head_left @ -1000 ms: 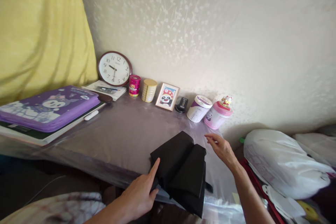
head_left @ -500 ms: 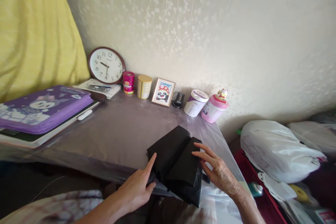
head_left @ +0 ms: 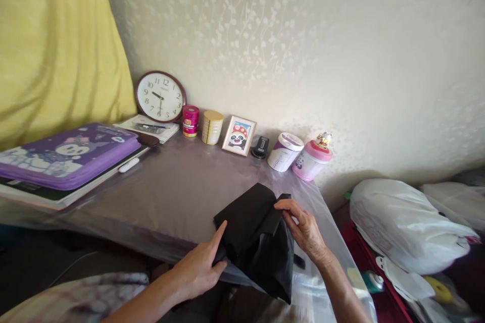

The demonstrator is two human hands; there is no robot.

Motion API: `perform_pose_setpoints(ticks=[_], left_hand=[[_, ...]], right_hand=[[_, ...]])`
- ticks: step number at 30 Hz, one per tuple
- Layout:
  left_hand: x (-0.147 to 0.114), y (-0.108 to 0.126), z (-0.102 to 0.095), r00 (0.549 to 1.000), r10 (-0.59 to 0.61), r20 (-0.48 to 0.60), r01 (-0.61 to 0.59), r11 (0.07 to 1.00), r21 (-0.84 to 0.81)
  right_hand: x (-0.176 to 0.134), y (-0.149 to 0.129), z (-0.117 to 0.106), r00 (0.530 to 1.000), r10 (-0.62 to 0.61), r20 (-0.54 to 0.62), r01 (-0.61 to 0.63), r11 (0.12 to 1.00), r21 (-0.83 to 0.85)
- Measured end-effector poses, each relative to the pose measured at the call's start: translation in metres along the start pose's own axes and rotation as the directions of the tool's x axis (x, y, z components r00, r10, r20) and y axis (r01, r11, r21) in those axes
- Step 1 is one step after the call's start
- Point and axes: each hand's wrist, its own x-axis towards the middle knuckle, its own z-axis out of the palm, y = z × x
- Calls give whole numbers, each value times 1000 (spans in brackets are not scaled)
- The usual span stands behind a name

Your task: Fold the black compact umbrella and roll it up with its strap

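Observation:
A black folded sheet (head_left: 246, 217), matt on top with a glossy black part (head_left: 271, 265) hanging below, lies at the table's near edge. I cannot make out what kind of thing it is. My left hand (head_left: 200, 267) holds its left edge, index finger stretched along the top and thumb lower down; the other fingers are mostly hidden. With thumb and fingertips, my right hand (head_left: 301, 227) pinches the narrow flap on its right side. A small dark object (head_left: 299, 261) lies just below my right hand, partly hidden.
Along the wall stand a clock (head_left: 161, 97), a pink can (head_left: 190, 121), a yellow-lidded can (head_left: 212, 127), a panda picture frame (head_left: 239, 135) and two tubs (head_left: 285, 152). A purple case (head_left: 71, 154) lies left. White bags (head_left: 401, 219) sit beyond the table's right edge.
My right hand has closed on the flap and folded it left and inward, so more of the glossy black part shows. My left hand stays at the left edge. The view has shifted slightly.

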Motion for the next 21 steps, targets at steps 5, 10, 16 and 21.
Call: perform_pose_setpoints(ticks=[5,10,16,21], left_hand=[[4,-6,3,999,25,-37,-24,999,44],[9,-15,8,995,67,-76,-62,996,69],[11,-15,17,991,75,-113,-51,979,197],[10,-14,24,983,96,-156,-58,971,233]], right_hand=[[30,-9,12,995,-18,-100,17,1000,-10],[59,-12,38,993,-41,-111,40,999,-14],[76,-12,73,996,-72,54,81,980,-182],[78,-10,87,984,-75,160,124,938,-324]])
